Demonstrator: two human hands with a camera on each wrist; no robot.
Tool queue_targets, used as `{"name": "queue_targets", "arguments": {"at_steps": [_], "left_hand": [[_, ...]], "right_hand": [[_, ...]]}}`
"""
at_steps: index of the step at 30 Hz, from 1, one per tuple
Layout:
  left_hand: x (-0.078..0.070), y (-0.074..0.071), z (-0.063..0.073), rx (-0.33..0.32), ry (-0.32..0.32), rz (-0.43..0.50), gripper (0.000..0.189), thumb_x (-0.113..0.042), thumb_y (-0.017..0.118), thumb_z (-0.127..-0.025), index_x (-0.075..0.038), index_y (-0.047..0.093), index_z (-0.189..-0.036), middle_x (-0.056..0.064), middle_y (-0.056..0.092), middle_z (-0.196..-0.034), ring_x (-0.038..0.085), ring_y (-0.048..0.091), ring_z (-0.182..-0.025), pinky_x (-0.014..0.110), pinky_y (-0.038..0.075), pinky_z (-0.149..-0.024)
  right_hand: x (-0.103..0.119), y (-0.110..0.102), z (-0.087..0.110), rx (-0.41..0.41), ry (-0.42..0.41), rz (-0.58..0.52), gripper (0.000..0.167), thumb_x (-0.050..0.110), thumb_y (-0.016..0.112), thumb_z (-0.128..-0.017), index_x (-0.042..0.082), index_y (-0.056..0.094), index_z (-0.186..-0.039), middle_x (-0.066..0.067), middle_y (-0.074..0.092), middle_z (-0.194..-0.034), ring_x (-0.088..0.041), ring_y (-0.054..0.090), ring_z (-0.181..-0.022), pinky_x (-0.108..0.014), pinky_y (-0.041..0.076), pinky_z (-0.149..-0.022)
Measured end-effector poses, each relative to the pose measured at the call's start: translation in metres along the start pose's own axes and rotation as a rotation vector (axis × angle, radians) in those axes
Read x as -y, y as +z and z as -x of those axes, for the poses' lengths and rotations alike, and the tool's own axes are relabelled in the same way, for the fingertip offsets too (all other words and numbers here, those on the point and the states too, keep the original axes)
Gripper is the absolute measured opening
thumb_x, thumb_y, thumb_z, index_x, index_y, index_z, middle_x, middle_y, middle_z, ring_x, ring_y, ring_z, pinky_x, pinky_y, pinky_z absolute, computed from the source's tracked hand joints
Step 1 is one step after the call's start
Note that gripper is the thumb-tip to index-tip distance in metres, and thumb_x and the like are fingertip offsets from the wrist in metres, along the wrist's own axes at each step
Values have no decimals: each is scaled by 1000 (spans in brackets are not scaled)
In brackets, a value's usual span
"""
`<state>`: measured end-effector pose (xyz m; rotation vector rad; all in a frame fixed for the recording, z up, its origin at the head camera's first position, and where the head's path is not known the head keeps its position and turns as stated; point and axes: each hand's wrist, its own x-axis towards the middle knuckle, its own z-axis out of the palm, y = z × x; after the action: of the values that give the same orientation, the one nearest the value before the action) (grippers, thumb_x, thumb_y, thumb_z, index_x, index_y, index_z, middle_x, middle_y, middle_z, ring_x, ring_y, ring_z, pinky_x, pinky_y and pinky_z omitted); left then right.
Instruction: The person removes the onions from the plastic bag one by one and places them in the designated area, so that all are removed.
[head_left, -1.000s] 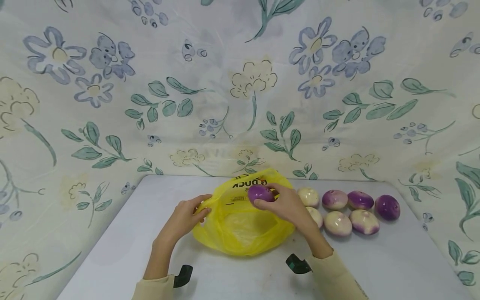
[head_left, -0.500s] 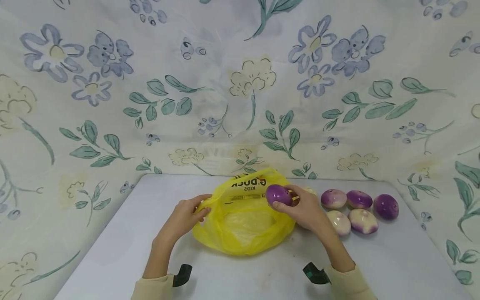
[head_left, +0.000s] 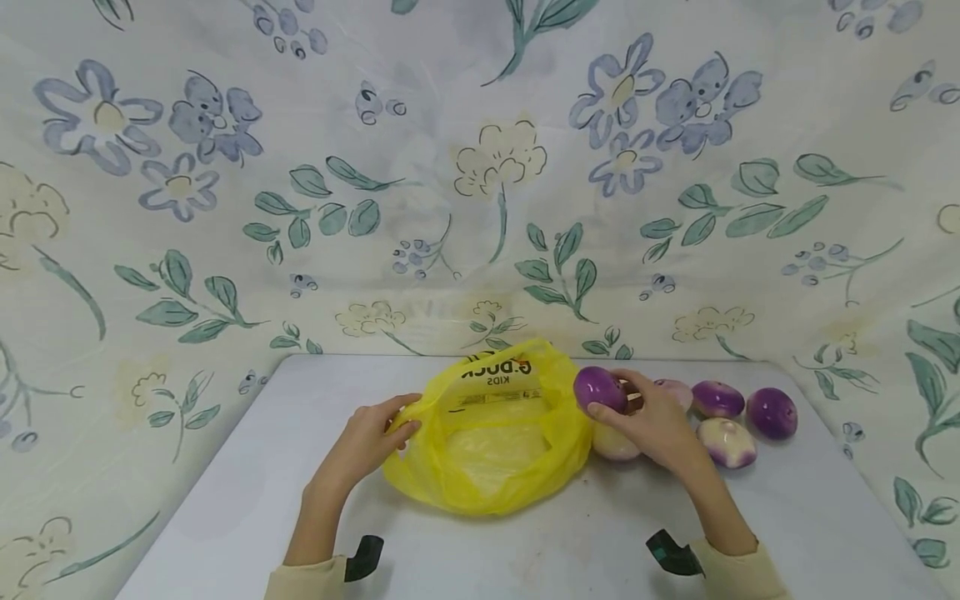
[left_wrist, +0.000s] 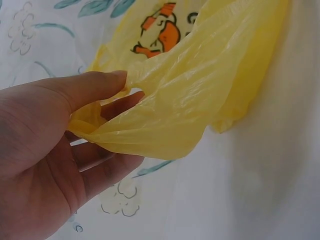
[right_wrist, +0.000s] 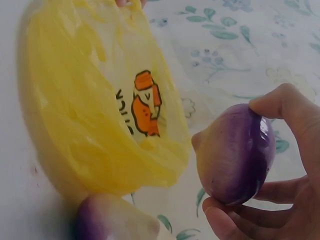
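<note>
A yellow plastic bag [head_left: 487, 492] lies on the table with its mouth held wide and dark print on its inner wall. At its left rim my left hand [head_left: 372, 437] grips the plastic between thumb and fingers; the left wrist view shows the bag's edge [left_wrist: 170, 115] bunched in that hand [left_wrist: 55, 130]. My right hand [head_left: 656, 421] holds a glossy purple turnip [head_left: 598, 389] just right of the bag's mouth. Seen from the right wrist, this turnip [right_wrist: 235, 155] has a pale pointed end, and thumb and fingertips pinch it. Its underside neighbours are partly hidden by the hand.
More turnips stand in two rows on the right of the white table [head_left: 495, 558], among them a purple turnip [head_left: 772, 413], a pale one [head_left: 727, 442] and one touching the bag [head_left: 613, 443]. A floral curtain [head_left: 450, 275] hangs behind the table.
My right hand has carried the purple turnip rightward, from over the bag's mouth to beside its right rim. The left hand keeps its hold on the bag in nearly the same place.
</note>
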<state>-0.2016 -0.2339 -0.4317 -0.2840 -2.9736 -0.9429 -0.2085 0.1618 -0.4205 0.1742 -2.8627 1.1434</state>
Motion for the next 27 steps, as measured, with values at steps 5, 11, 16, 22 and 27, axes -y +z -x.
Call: {"name": "queue_targets", "arguments": {"at_steps": [5, 11, 16, 22, 27], "left_hand": [[2, 0, 0, 4, -4, -2, 45, -20, 66, -94, -13, 55, -138, 2, 70, -91, 12, 60, -70, 22, 52, -67], [3, 0, 0, -2, -1, 1, 45, -19, 66, -94, -12, 56, -137, 2, 70, -90, 11, 60, -69, 20, 51, -66], [2, -2, 0, -5, -5, -9, 45, -20, 66, -94, -12, 55, -137, 2, 69, -87, 11, 58, -68, 20, 50, -64], [2, -1, 2, -1, -36, -8, 46, -21, 66, -94, -14, 55, -138, 2, 70, -90, 12, 59, -70, 21, 52, -68], [2, 0, 0, 1, -46, -6, 46, -21, 66, -94, -15, 55, -138, 2, 69, -91, 13, 60, -71, 23, 52, -69]], "right_hand": [[-9, -13, 5, -44, 1, 48, 84, 68, 62, -83, 11, 47, -143, -18, 59, -132, -32, 59, -110, -51, 50, -95], [-22, -23, 7, -72, 0, 59, 82, 65, 65, -83, 11, 49, -142, -20, 60, -132, -33, 63, -109, -52, 52, -91], [-35, -32, 8, -115, -18, 94, 78, 62, 67, -83, 10, 51, -139, -22, 64, -125, -34, 66, -102, -50, 55, -83], [-49, -42, 9, -129, -5, 141, 82, 64, 67, -82, 6, 50, -139, -25, 63, -121, -35, 62, -102, -51, 52, -83], [-62, -52, 10, -118, 17, 152, 85, 66, 64, -83, 5, 48, -141, -27, 60, -127, -40, 60, -108, -57, 49, -87]]}}
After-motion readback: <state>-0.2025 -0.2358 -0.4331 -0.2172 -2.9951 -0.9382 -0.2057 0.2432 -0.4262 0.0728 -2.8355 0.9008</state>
